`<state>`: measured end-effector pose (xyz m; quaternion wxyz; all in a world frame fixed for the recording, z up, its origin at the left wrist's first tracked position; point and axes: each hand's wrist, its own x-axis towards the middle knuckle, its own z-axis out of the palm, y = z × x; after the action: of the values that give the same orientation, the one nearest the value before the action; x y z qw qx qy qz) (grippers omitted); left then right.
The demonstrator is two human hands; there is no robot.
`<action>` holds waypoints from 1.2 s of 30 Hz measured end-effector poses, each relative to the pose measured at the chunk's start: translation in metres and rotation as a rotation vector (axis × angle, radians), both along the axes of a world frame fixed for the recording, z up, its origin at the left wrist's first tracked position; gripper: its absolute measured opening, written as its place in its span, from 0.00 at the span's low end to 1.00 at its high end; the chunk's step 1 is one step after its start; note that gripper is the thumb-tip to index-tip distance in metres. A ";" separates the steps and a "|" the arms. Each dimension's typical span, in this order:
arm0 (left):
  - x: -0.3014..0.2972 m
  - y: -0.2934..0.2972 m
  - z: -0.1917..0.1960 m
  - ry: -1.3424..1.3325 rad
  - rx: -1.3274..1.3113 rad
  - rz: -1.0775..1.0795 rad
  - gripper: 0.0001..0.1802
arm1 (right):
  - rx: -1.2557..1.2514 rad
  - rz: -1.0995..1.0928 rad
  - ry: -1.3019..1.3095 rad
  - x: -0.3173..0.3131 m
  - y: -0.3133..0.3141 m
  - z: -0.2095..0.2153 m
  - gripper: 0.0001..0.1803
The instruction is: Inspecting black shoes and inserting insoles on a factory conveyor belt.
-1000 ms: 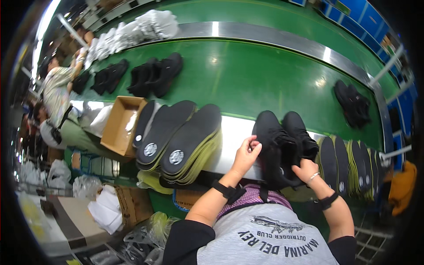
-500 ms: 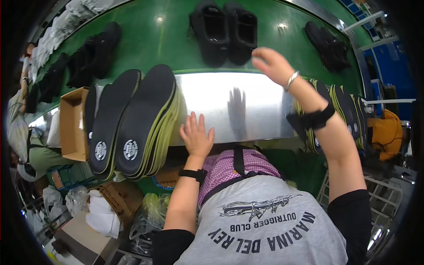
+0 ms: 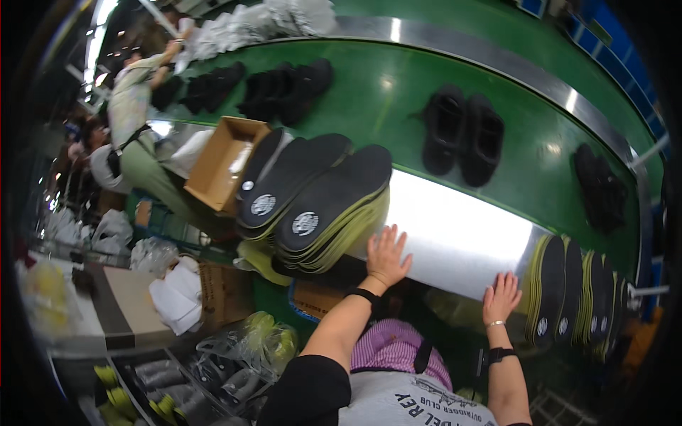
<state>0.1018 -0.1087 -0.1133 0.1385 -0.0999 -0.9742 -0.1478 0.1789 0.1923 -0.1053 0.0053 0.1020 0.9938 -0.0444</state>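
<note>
Counted on the green surface [image 3: 369, 92]: two black shoes [image 3: 481, 153] ahead, side by side; two more farther right. On the left of the metal desk [image 3: 455, 227], two large insole stacks [image 3: 341, 195] beside one cardboard box [image 3: 217, 160]. At the near edge, left hand [image 3: 388, 259] and right hand [image 3: 501, 299], fingers spread, holding nothing, contact unclear. Since half a second ago, right hand withdrawn from beside the shoes.
</note>
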 end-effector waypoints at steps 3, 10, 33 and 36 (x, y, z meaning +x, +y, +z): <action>0.001 0.000 0.001 -0.045 -0.035 0.013 0.29 | 0.014 -0.074 -0.106 -0.001 -0.004 -0.002 0.28; 0.006 -0.002 0.007 -0.013 0.058 0.019 0.27 | 0.072 -0.024 -0.016 0.000 -0.004 -0.002 0.28; -0.009 -0.014 0.008 0.039 -0.139 -0.139 0.27 | 0.062 -0.048 0.057 -0.002 -0.017 0.007 0.25; -0.008 -0.017 0.006 0.016 -0.144 -0.137 0.28 | 0.077 -0.047 0.041 -0.003 -0.021 0.007 0.25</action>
<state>0.0935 -0.1258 -0.1071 0.1282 -0.1770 -0.9721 -0.0856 0.1755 0.1714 -0.0982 -0.0201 0.1245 0.9920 -0.0084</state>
